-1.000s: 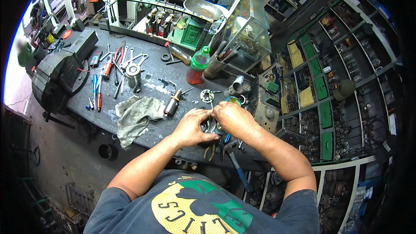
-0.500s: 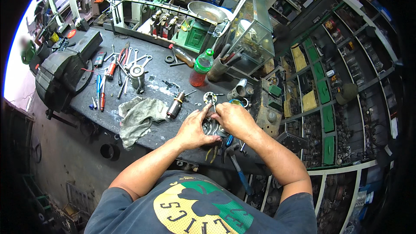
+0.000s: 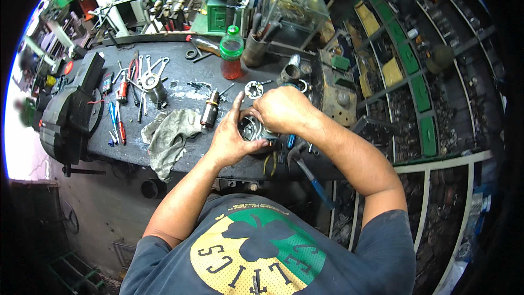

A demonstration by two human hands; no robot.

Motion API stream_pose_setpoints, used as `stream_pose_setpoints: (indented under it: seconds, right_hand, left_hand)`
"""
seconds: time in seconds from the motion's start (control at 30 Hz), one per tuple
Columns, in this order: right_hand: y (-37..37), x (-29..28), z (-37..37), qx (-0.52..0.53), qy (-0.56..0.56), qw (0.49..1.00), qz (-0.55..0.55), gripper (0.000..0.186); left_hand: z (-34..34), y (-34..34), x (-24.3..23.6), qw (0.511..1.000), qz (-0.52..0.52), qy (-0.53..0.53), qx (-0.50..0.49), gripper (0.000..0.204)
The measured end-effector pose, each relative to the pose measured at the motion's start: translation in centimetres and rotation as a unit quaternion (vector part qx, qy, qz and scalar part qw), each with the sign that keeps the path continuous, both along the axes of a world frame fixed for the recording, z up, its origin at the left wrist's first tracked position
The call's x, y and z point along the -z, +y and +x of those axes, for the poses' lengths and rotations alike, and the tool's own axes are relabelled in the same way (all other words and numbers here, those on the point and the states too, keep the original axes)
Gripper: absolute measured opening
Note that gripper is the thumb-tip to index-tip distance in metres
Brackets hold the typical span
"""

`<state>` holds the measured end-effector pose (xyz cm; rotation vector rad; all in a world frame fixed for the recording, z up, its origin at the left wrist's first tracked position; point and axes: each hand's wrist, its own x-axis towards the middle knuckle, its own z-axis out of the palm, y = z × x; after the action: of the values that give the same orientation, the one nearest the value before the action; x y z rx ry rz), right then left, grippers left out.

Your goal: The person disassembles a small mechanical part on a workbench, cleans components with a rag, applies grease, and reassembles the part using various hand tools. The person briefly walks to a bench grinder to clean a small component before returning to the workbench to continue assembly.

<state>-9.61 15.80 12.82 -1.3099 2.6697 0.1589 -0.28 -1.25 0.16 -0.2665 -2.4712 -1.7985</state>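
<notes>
A round metal motor housing (image 3: 251,129), with curved silvery pieces inside, sits near the front of the bench. My left hand (image 3: 225,137) grips its left side, the thumb on the near rim and the fingers along the far rim. Over its right side my right hand (image 3: 284,110) is closed, fingertips bent down at the rim; what they hold is hidden. A cylindrical armature (image 3: 210,110) with a copper-coloured band lies left of my left hand. Beyond the hands lies a pale ring-shaped part (image 3: 254,89).
A grey rag (image 3: 172,134) hangs over the front edge. Pliers (image 3: 269,163) and a blue-handled hammer (image 3: 311,177) lie near my right forearm. A bottle of red liquid (image 3: 232,60) stands farther back. Wrenches and screwdrivers lie near a black vise (image 3: 68,112) at left.
The view has shifted, so the bench appears higher and farther left. My right fingers have curled down toward the housing's rim; the thin metal piece seen at them before is now hidden.
</notes>
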Motion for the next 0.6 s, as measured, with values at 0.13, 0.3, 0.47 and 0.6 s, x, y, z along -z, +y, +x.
stream_pose_setpoints:
  seconds: [0.13,0.3,0.47,0.6]
  right_hand:
    - [1.1,1.9,0.2,-0.028,0.046,0.992,-0.114,0.024]
    - [0.6,2.2,0.6,-0.006,0.057,0.996,-0.063,0.024]
    - [0.1,1.6,0.4,0.000,0.041,0.996,-0.078,0.031]
    - [0.7,1.5,0.8,-0.003,0.038,0.992,-0.121,0.034]
  left_hand:
    - [-0.2,0.3,0.8,0.999,0.038,0.001,0.018,0.148]
    - [-0.3,0.2,0.7,0.998,0.049,-0.024,0.016,0.147]
    - [-0.1,0.4,-0.1,0.995,0.080,-0.056,0.022,0.140]
    - [-0.3,-0.1,0.5,0.997,0.038,-0.059,0.024,0.135]
